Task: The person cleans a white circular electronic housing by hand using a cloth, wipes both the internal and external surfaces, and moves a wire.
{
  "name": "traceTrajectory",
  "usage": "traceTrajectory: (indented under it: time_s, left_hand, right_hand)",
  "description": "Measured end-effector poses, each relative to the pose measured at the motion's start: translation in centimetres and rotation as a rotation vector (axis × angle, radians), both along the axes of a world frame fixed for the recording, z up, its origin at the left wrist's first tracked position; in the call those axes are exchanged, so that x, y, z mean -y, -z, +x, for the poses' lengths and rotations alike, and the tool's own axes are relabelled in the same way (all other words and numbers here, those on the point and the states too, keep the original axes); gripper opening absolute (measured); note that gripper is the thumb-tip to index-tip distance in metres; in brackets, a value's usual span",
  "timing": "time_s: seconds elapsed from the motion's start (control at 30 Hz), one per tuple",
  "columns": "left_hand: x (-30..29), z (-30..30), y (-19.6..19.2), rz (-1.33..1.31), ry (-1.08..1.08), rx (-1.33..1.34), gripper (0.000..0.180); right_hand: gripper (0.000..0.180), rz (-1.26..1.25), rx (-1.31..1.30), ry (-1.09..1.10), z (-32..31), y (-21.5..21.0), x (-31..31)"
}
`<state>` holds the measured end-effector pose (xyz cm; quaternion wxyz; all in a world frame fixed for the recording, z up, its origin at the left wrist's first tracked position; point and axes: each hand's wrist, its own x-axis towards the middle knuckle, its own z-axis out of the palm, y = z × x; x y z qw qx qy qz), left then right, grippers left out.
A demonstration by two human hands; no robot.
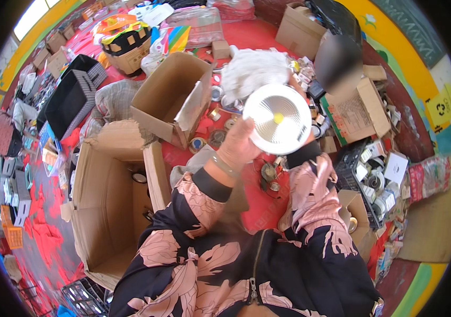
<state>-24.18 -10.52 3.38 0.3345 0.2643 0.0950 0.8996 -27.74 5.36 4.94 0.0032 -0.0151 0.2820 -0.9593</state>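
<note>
A round white ceiling downlight (277,119) with a ribbed reflector and a yellow centre is held up in front of me. My left hand (240,141), with a bangle at the wrist, grips its left edge, the thumb on the rim. My right hand (310,138) is behind the light's right side and mostly hidden by it; the dark cuff shows just below. Beneath my hands, dark small lamp parts (269,172) lie on the red floor covering. Several tape rolls and round fittings (198,143) lie beyond my left wrist.
A tall open carton (110,211) stands at my left, another open carton (170,90) beyond it. At my right are a black crate (365,174) of boxed goods and an open carton (360,111). A person (339,63) is beyond the light, near a white cloth (254,74).
</note>
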Motion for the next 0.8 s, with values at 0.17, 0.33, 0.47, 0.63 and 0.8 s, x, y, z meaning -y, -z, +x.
traceTrajectory:
  time_s: [0.17,0.33,0.47,0.63,0.8]
  left_hand:
    - [-1.8,-0.2,0.1,-0.166,-0.024,0.087,0.089]
    - [-4.7,1.0,0.3,-0.242,0.016,0.077,0.078]
    - [-7.9,2.8,0.2,-0.289,0.067,-0.004,0.073]
    - [-12.3,4.7,2.9,-0.296,0.161,-0.037,0.079]
    - [-14.1,6.4,2.7,-0.342,0.213,-0.121,0.084]
  right_hand:
    - [0.039,0.201,0.089,0.699,8.6,-0.5,-11.5]
    - [0.035,0.189,0.027,0.746,16.9,-3.0,-13.1]
    - [0.035,0.137,-0.012,0.769,19.6,-6.0,-9.4]
    - [0.023,0.327,0.142,0.947,18.6,-5.1,-7.8]
    - [0.017,1.498,0.241,1.224,18.3,0.0,-9.9]
